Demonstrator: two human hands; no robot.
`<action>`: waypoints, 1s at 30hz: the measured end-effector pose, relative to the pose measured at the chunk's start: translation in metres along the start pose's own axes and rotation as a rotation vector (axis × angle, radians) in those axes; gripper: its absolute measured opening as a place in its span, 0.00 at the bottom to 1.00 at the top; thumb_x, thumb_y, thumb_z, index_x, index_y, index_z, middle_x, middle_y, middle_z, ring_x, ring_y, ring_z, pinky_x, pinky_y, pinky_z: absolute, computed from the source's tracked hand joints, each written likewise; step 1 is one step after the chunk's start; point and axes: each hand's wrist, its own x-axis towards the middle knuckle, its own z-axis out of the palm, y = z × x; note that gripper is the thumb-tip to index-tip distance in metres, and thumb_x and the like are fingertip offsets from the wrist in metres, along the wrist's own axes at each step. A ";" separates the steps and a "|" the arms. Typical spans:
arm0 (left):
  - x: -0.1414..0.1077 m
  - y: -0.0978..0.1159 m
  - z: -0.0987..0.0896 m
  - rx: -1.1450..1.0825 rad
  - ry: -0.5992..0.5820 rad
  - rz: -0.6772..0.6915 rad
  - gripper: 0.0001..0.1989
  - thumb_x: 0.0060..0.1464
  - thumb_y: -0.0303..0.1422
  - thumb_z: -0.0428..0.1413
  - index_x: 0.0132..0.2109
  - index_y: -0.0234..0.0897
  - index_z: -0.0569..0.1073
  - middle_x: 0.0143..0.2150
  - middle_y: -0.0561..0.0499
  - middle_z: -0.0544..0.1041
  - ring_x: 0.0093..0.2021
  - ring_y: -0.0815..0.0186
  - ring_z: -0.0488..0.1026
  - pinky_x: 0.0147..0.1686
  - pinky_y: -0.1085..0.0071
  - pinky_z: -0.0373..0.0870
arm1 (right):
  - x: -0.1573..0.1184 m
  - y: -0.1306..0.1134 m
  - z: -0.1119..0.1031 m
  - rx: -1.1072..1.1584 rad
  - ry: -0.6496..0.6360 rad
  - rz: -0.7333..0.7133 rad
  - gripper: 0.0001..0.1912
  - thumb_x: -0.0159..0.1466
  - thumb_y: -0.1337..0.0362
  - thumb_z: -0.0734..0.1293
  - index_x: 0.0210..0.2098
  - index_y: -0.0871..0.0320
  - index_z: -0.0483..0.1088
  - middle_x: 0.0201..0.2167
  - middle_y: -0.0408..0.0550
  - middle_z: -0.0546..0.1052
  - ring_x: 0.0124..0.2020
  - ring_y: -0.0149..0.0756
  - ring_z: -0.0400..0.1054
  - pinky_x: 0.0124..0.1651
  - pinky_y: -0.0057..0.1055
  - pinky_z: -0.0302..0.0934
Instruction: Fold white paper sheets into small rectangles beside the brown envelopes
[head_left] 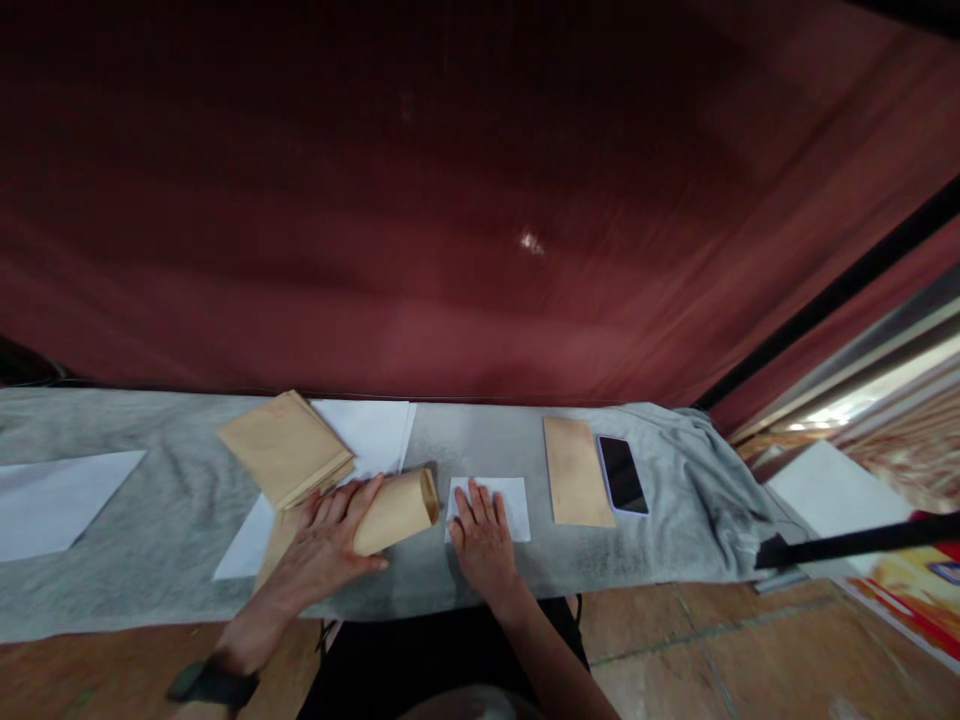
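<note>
My left hand [330,535] spans a brown paper envelope [397,510], fingers along its upper edge and thumb at the lower edge. The mouth of this envelope gapes a little at its right end. Flat on a small folded white paper [516,500] lies my right hand [482,535], its fingers stretched out and holding nothing. Partly under and beside my left hand, another brown paper piece [276,550] shows. A stack of brown envelopes [285,445] sits just beyond that hand, on top of white sheets [367,430].
A single brown envelope [577,475] and a phone [624,475] lie to the right on the grey cloth-covered table [697,500]. Another white sheet [60,500] is at the far left. A dark red curtain [450,250] hangs behind, with black poles [840,290] at the right.
</note>
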 end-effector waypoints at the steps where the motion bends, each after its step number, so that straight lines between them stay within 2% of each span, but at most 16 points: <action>1: 0.003 0.001 0.001 -0.009 -0.023 0.004 0.52 0.44 0.49 0.62 0.73 0.40 0.52 0.63 0.38 0.69 0.64 0.44 0.64 0.67 0.45 0.46 | 0.001 0.003 -0.001 -0.005 0.011 0.011 0.27 0.72 0.63 0.61 0.69 0.56 0.59 0.71 0.55 0.57 0.71 0.47 0.51 0.71 0.53 0.46; 8: -0.001 0.001 0.016 -0.026 -0.146 -0.052 0.55 0.43 0.48 0.63 0.73 0.37 0.51 0.69 0.34 0.63 0.69 0.42 0.58 0.68 0.43 0.45 | -0.018 0.038 -0.013 -0.061 0.079 0.099 0.30 0.73 0.57 0.58 0.70 0.61 0.55 0.72 0.60 0.54 0.72 0.51 0.49 0.70 0.52 0.47; 12: -0.007 0.003 0.018 -0.028 -0.072 0.002 0.56 0.43 0.48 0.64 0.74 0.39 0.48 0.73 0.34 0.56 0.72 0.39 0.53 0.67 0.37 0.44 | -0.033 0.054 -0.015 -0.061 0.126 0.136 0.32 0.74 0.52 0.57 0.71 0.64 0.54 0.71 0.61 0.56 0.71 0.50 0.50 0.70 0.50 0.49; 15: -0.011 0.028 0.020 -0.095 0.036 0.121 0.51 0.52 0.47 0.62 0.74 0.41 0.45 0.75 0.38 0.52 0.73 0.45 0.50 0.68 0.44 0.51 | -0.037 0.061 -0.016 -0.047 0.145 0.154 0.30 0.74 0.53 0.57 0.69 0.62 0.57 0.70 0.60 0.59 0.70 0.50 0.53 0.69 0.50 0.50; 18: -0.015 0.074 0.031 -0.171 0.086 0.247 0.39 0.62 0.39 0.55 0.74 0.42 0.47 0.74 0.42 0.56 0.72 0.55 0.55 0.66 0.56 0.62 | -0.033 0.065 -0.023 -0.014 0.155 0.208 0.24 0.74 0.59 0.54 0.65 0.62 0.64 0.65 0.61 0.67 0.65 0.49 0.60 0.66 0.50 0.55; 20: -0.015 0.107 0.044 -0.182 0.064 0.328 0.33 0.63 0.33 0.52 0.72 0.44 0.53 0.73 0.46 0.59 0.72 0.58 0.56 0.66 0.58 0.63 | -0.026 0.066 -0.031 0.016 0.163 0.293 0.23 0.72 0.63 0.54 0.61 0.62 0.68 0.58 0.62 0.73 0.60 0.49 0.66 0.61 0.47 0.59; 23: -0.011 0.143 0.065 -0.178 0.082 0.300 0.31 0.63 0.36 0.53 0.70 0.37 0.58 0.72 0.40 0.61 0.70 0.54 0.60 0.64 0.55 0.66 | -0.015 0.065 -0.044 0.085 0.128 0.465 0.19 0.69 0.65 0.57 0.54 0.60 0.72 0.47 0.60 0.78 0.50 0.47 0.72 0.54 0.40 0.64; 26: -0.006 0.157 0.079 -0.157 0.133 0.252 0.30 0.64 0.38 0.52 0.69 0.33 0.60 0.70 0.36 0.63 0.69 0.51 0.61 0.64 0.50 0.65 | -0.007 0.065 -0.052 0.145 0.096 0.553 0.14 0.65 0.66 0.60 0.45 0.59 0.75 0.39 0.57 0.79 0.42 0.44 0.75 0.46 0.34 0.64; 30: -0.004 0.157 0.087 -0.163 0.180 0.234 0.30 0.64 0.38 0.51 0.70 0.33 0.58 0.70 0.36 0.63 0.70 0.51 0.60 0.65 0.52 0.64 | 0.000 0.066 -0.059 0.222 0.094 0.555 0.10 0.64 0.65 0.62 0.31 0.57 0.74 0.27 0.50 0.78 0.31 0.39 0.74 0.36 0.28 0.61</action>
